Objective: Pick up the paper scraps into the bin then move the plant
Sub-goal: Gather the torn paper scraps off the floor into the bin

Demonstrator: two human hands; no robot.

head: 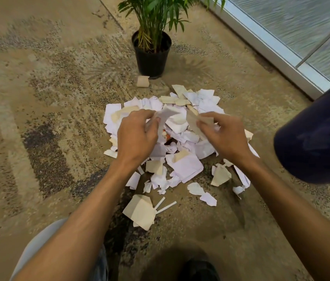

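Note:
A heap of white and tan paper scraps lies on the patterned carpet in the middle of the head view. My left hand is over the left part of the heap, its fingers closed on a white scrap. My right hand is over the right part and pinches a tan scrap. Behind the heap stands a green plant in a black pot, apart from both hands. At the right edge sits a dark blue rounded shape, possibly the bin.
A glass wall with a metal frame runs along the back right. A single tan scrap lies by the pot. A folded tan piece and white strips lie near me. My knee and a dark shoe are at the bottom.

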